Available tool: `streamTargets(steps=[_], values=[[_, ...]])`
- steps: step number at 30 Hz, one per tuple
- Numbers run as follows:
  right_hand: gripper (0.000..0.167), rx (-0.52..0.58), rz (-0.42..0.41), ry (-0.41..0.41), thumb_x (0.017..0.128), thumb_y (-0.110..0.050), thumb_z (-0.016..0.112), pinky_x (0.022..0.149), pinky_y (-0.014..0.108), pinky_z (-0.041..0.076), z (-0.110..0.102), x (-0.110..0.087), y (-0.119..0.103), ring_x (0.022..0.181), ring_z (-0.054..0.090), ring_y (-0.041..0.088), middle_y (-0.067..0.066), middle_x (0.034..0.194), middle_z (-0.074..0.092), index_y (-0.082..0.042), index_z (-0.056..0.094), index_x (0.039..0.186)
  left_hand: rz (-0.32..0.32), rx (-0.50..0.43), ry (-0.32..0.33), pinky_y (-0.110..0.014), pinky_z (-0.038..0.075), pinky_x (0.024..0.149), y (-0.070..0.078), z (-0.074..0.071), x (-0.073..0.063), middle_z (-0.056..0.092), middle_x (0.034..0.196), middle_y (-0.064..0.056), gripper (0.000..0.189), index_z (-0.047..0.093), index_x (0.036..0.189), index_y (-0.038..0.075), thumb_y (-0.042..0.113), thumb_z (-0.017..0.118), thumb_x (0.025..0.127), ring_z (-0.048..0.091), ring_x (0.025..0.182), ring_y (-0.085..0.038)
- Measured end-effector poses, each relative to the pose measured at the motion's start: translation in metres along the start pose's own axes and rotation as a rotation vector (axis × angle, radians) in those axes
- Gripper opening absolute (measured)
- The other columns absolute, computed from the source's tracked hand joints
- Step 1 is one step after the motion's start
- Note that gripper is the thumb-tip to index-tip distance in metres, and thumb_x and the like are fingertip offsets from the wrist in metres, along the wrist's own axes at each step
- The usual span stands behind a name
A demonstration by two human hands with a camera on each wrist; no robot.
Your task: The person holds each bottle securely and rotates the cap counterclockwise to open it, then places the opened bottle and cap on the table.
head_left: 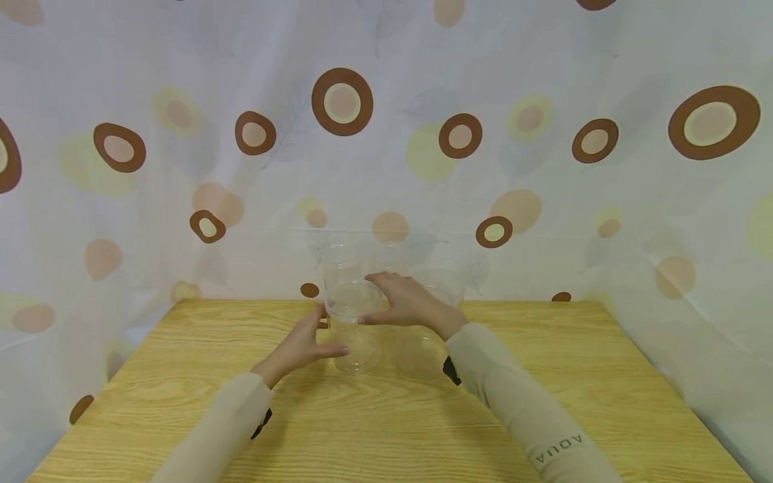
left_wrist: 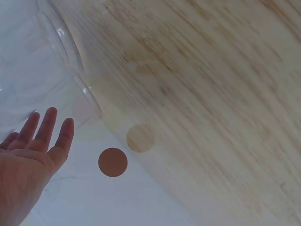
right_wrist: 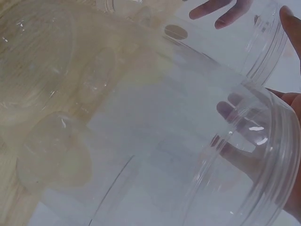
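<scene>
Clear plastic cups stand close together near the table's far edge. My right hand [head_left: 410,302] holds the rim of the front left cup [head_left: 356,305], thumb in front and fingers behind. Low on that cup's left side is my left hand [head_left: 304,343], its thumb in front of the clear wall. In the left wrist view, the left hand's fingers [left_wrist: 47,134] are spread and fairly straight beside a clear wall; whether they press on it I cannot tell. Another clear cup [right_wrist: 155,150] fills much of the right wrist view, with right-hand fingers seen through it.
More clear cups [head_left: 341,258] show faintly behind the front ones; whether they are stacked I cannot tell. A further cup [head_left: 443,285] stands partly behind my right wrist. The wooden table [head_left: 338,436] meets a patterned white cloth [head_left: 386,174] at the back and sides.
</scene>
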State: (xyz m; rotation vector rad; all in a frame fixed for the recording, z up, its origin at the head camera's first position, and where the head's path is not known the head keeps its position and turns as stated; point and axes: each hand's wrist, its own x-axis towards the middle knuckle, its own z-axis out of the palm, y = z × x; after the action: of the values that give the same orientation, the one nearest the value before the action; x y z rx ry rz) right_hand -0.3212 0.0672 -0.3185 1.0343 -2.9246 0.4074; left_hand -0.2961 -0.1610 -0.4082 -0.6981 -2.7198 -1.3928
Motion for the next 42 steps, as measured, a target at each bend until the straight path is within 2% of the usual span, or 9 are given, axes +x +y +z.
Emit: streamTargets(steps=[11,16,19,26,31,37,42], values=[[0.085,-0.012,0.0,0.01,0.078,-0.061,0.059,0.106,0.053,0.028,-0.001,-0.001,0.0,0.13,0.037,0.031,0.011,0.143,0.038,-0.01,0.033,0.141,0.02,0.027,0.016,-0.057,0.038,0.096,0.0,0.001,0.002,0.043,0.136,-0.013,0.083,0.025,0.142,0.014,0.028,0.074,0.077,0.044,0.121,-0.042],[0.085,0.026,-0.017,0.037,0.077,-0.058,0.061,0.107,0.052,0.028,-0.004,-0.005,0.001,0.131,0.036,0.031,0.011,0.143,0.038,-0.01,0.033,0.141,0.033,0.043,0.019,-0.059,0.037,0.096,0.004,-0.002,0.001,0.045,0.134,-0.011,0.087,0.025,0.143,0.019,0.039,0.074,0.074,0.044,0.121,-0.04],[0.085,0.082,-0.028,0.062,0.077,-0.057,0.063,0.106,0.05,0.031,-0.006,-0.008,0.001,0.131,0.036,0.031,0.011,0.144,0.037,-0.01,0.033,0.141,0.041,0.047,0.025,-0.059,0.037,0.095,0.01,-0.006,0.0,0.045,0.133,-0.009,0.088,0.023,0.143,0.024,0.042,0.074,0.073,0.044,0.121,-0.04],[0.086,0.242,-0.042,0.147,0.075,-0.052,0.068,0.095,0.043,0.044,-0.012,-0.017,-0.002,0.119,0.047,0.023,0.008,0.135,0.045,-0.007,0.034,0.14,0.078,0.048,0.06,-0.057,0.04,0.094,0.024,-0.012,-0.004,0.043,0.134,-0.009,0.088,0.018,0.145,0.026,0.032,0.074,0.076,0.046,0.121,-0.036],[0.082,0.318,-0.066,0.206,0.076,-0.045,0.07,0.091,0.041,0.045,-0.016,-0.023,-0.007,0.111,0.049,0.021,0.007,0.128,0.047,-0.004,0.035,0.138,0.118,-0.007,0.07,-0.057,0.04,0.095,0.029,-0.01,-0.008,0.04,0.134,-0.01,0.086,0.016,0.145,0.027,0.03,0.072,0.079,0.047,0.121,-0.034],[0.079,0.364,-0.089,0.286,0.075,-0.043,0.072,0.09,0.041,0.046,-0.018,-0.03,-0.014,0.109,0.05,0.021,0.007,0.126,0.048,-0.006,0.038,0.136,0.152,-0.093,0.084,-0.058,0.037,0.096,0.036,-0.004,-0.014,0.026,0.145,-0.01,0.089,0.014,0.145,0.027,0.024,0.073,0.079,0.045,0.122,-0.036],[0.076,0.395,-0.112,0.358,0.074,-0.039,0.074,0.092,0.042,0.046,-0.019,-0.035,-0.019,0.113,0.051,0.023,0.01,0.127,0.049,-0.006,0.041,0.134,0.148,-0.087,0.132,-0.055,0.037,0.098,0.042,0.002,-0.016,0.027,0.146,-0.009,0.095,0.014,0.145,0.027,0.028,0.077,0.073,0.045,0.121,-0.032]])
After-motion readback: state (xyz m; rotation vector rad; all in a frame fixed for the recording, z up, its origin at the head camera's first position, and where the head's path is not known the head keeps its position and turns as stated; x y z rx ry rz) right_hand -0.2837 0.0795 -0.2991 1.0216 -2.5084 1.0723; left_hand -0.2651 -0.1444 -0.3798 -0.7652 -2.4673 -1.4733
